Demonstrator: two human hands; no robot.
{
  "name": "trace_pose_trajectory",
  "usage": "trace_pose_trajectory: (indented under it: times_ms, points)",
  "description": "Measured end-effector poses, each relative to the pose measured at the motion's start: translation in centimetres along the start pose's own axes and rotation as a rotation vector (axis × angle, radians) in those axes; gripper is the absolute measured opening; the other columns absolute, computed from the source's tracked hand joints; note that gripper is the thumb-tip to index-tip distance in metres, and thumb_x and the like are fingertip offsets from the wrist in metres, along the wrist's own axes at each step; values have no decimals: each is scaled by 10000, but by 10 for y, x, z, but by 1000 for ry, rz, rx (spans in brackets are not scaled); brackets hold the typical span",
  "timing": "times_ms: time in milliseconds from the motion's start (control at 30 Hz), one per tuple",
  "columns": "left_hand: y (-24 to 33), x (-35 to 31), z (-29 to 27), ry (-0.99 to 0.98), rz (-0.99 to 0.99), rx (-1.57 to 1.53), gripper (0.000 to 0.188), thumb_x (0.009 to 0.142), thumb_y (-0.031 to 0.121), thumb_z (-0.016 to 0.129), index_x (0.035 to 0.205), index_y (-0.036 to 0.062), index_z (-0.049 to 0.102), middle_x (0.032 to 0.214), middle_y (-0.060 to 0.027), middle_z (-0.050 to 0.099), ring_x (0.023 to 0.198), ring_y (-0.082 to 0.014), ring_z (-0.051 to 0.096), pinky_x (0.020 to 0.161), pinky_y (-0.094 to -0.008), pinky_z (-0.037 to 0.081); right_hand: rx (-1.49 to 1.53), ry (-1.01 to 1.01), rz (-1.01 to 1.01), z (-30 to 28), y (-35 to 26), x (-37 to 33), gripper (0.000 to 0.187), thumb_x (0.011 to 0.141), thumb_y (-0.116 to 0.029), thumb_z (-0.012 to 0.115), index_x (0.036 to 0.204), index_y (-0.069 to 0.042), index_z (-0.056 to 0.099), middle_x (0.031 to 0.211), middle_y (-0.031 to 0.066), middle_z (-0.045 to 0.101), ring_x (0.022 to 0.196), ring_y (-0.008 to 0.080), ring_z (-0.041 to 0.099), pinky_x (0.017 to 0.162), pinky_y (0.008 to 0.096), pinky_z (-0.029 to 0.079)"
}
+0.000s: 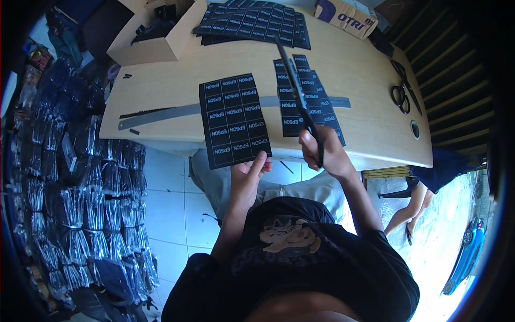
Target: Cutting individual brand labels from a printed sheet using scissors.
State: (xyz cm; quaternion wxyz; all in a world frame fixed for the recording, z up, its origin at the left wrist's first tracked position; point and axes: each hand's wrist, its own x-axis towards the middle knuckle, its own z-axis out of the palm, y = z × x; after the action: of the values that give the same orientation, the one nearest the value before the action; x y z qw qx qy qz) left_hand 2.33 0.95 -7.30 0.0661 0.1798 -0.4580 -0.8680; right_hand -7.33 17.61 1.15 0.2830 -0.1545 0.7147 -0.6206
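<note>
My left hand (250, 170) pinches the lower edge of a black label sheet (234, 119), thumb on top, and holds it up at the table's front edge. The sheet bears a grid of pale-printed rectangles. In my right hand (328, 153) is a pair of black-handled scissors (298, 91), raised with the blades pointing away from me. The blades look close together and are apart from the held sheet. Beneath the scissors, narrower label strips (316, 107) lie overlapping on the table. A long metal ruler (161, 115) runs under the sheet and the strips.
A pile of black label sheets (252, 24) lies at the table's far side, beside an open cardboard box (155, 45). A second carton (346, 19) and other scissors (403, 91) are at the right. Plastic-wrapped bundles (80, 214) fill the left floor. A person's legs (410, 209) show at right.
</note>
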Motion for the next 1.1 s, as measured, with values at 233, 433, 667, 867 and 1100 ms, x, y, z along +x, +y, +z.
trace_pose_trajectory:
  times_ms: [233, 433, 667, 867, 1100]
  points:
    - [-1, -1, -22, 227, -84, -284, 366, 899, 373, 559, 1017, 28, 517, 921, -71, 603, 841, -150, 591, 733, -295, 479, -31, -58, -112, -3, 24, -47, 615, 727, -566, 675, 893, 13, 550, 582, -44, 435, 524, 51, 388, 491, 223, 286]
    - [1, 3, -29, 258, 93, -151, 246, 877, 207, 617, 1057, 59, 539, 911, -48, 613, 784, -109, 595, 675, -246, 478, -35, -269, -77, -2, 34, -80, 660, 735, -605, 624, 935, 18, 539, 593, -26, 402, 550, 104, 385, 534, 270, 313]
    - [8, 5, -21, 215, -5, -209, 187, 847, 147, 652, 1002, 64, 589, 864, -36, 623, 701, -103, 599, 615, -218, 477, 40, -317, 88, -10, 54, -128, 755, 745, -709, 506, 927, 21, 553, 740, 68, 500, 695, 188, 496, 636, 319, 388]
    - [2, 10, -10, 322, 103, -111, 176, 805, 84, 688, 959, 47, 611, 850, -36, 634, 677, -92, 594, 604, -207, 481, 25, -458, 225, -18, 69, -144, 731, 788, -684, 469, 929, 28, 558, 827, 115, 546, 769, 223, 535, 686, 343, 414]
    - [5, 9, 9, 355, 59, -25, 147, 812, 89, 683, 939, 45, 625, 829, -38, 639, 700, -94, 603, 646, -220, 495, 55, -436, 112, 6, 80, -123, 640, 855, -601, 446, 898, 28, 550, 812, 118, 544, 760, 215, 530, 683, 347, 414]
